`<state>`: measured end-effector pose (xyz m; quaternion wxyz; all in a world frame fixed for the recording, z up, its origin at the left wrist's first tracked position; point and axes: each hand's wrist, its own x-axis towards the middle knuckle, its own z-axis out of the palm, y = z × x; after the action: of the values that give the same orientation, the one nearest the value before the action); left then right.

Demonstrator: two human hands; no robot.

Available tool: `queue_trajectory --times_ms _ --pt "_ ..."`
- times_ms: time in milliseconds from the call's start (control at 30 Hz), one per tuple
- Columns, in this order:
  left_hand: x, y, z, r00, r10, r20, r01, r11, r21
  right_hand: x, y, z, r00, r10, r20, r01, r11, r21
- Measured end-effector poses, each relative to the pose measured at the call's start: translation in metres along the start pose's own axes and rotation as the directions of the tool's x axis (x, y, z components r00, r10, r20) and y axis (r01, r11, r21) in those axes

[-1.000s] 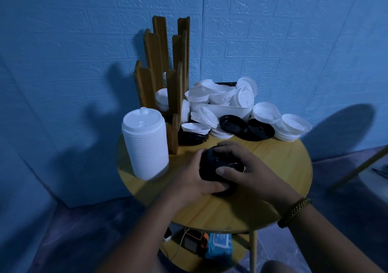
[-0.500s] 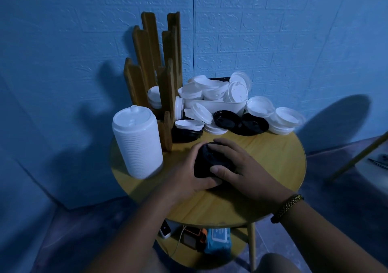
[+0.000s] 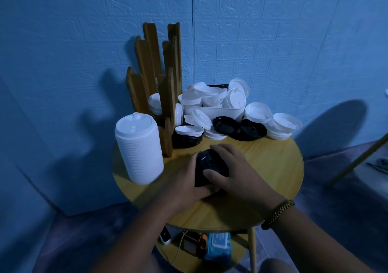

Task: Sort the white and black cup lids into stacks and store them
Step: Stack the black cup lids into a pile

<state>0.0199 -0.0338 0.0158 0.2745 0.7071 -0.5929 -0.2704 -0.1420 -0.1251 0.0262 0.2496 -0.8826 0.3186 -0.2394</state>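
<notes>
Hands meet at the tabletop's middle: left hand [image 3: 186, 181] and right hand [image 3: 239, 176] curl their fingers round a short stack of black lids [image 3: 210, 164] resting on the round table [image 3: 273, 167]. An uneven squeeze could skew the stack and scatter lids toward the near edge. At the far edge, a white tub [image 3: 218, 112] overflows with white lids. The wooden rack [image 3: 147, 58] at far left holds a few more.
</notes>
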Motion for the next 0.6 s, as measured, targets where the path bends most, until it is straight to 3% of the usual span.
queue_trajectory --times_ms 200,400,600 --pt "0.001 -0.004 0.003 1.0 -0.003 -0.007 0.003 1.0 -0.018 -0.005 -0.009 0.009 0.997 0.035 -0.068 -0.045 0.989 -0.142" --pt "0.002 -0.003 0.003 0.999 0.038 -0.021 -0.039 0.998 -0.048 -0.005 -0.014 0.009 0.995 0.074 -0.064 -0.081 0.99 -0.113" --pt "0.001 -0.004 0.004 0.999 0.01 -0.054 -0.012 0.999 -0.033 -0.009 -0.026 0.021 0.977 0.126 -0.174 -0.154 0.976 -0.156"
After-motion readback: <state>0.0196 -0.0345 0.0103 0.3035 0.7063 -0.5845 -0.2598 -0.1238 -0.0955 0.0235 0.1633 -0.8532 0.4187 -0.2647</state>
